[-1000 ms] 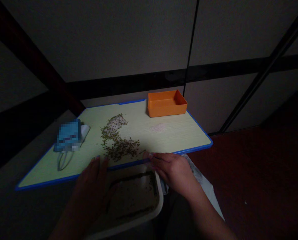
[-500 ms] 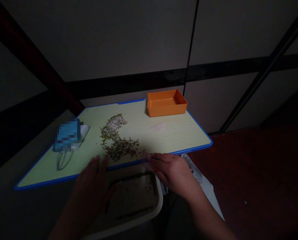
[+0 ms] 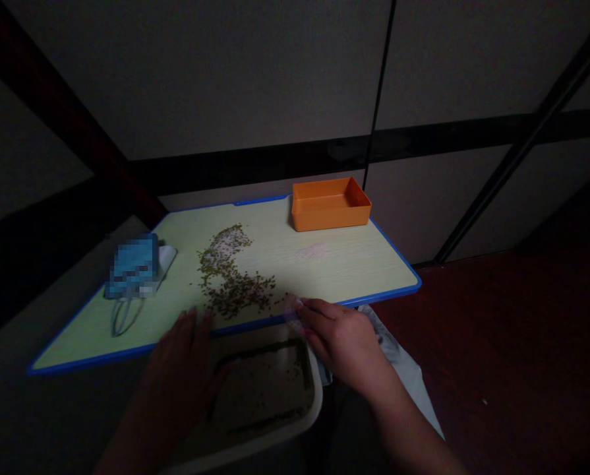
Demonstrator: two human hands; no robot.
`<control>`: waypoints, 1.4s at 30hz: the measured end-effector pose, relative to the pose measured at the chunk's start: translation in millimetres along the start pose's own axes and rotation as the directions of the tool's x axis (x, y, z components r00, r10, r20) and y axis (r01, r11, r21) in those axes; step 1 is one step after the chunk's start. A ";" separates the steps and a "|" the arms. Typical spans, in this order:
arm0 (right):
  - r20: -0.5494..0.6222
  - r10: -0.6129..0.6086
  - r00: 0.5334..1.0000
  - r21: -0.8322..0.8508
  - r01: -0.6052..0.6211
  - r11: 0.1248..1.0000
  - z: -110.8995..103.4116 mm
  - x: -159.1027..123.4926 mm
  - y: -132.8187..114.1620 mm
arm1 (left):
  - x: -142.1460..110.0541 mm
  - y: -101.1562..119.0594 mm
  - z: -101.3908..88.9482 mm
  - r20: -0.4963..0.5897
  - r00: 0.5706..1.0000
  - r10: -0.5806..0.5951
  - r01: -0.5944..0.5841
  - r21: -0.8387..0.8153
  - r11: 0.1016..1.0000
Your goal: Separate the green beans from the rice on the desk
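Near, 6 o'clock: pale, round-cornered plastic tub (image 3: 318,396) is sitting below the near table edge, small dark bits clinging inside. Left hand (image 3: 176,363), about 8 o'clock, is lying in shadow over the tub's left side, fingers extended and slightly parted, tips reaching the table edge; too dark to tell if it is gripping anything. Right hand (image 3: 349,336), 5 o'clock, is closing narrow on a thin, clear plastic piece (image 3: 293,313) at the edge. White, dark-patterned cloth-like item (image 3: 408,363) is hanging toward 4 o'clock.

Pale yellow-green tabletop with blue trim (image 3: 368,270) is holding loose dark green-brown grains (image 3: 238,293) at 8 o'clock, just beyond the edge, running into a whitish grain patch (image 3: 228,243) at 9. Small pinkish-white grain patch (image 3: 312,252) is lying near centre. Blurred blue object (image 3: 134,264) with a cord loop is sitting at 9. Farthest: rectangular orange plastic box (image 3: 331,219), upright, 2 o'clock.

Risks, judged: grains near the edge could be dropping outside the tub if it is tilting or slipping off-line; flimsy plastic could be buckling and scattering them; careless sweeping could be mixing the patches.
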State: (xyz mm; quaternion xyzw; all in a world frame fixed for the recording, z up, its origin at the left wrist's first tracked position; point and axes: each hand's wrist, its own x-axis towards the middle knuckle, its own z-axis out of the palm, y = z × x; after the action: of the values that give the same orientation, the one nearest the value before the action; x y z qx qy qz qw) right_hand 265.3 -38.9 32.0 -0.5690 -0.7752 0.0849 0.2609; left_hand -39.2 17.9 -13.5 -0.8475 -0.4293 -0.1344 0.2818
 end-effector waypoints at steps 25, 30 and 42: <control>0.075 0.013 0.997 0.022 -0.014 1.000 -5.7 0.0 -4.6 | -2.3 -0.9 3.8 0.053 0.996 -0.066 0.069 -0.060 0.996; 0.069 0.036 0.997 0.007 -0.037 0.999 -4.4 -0.4 -4.3 | -2.2 -1.0 4.4 0.061 0.996 -0.069 0.072 -0.057 0.996; 0.041 -0.014 0.999 0.015 0.014 1.000 -3.6 -2.9 -2.2 | -1.3 0.8 0.9 0.039 0.997 -0.063 0.065 -0.041 0.997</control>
State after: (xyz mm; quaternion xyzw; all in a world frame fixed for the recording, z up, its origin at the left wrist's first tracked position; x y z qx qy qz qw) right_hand 265.9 -42.9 35.1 -0.5598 -0.7837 0.1005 0.2499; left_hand -39.3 17.2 -15.1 -0.8415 -0.4585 -0.1361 0.2513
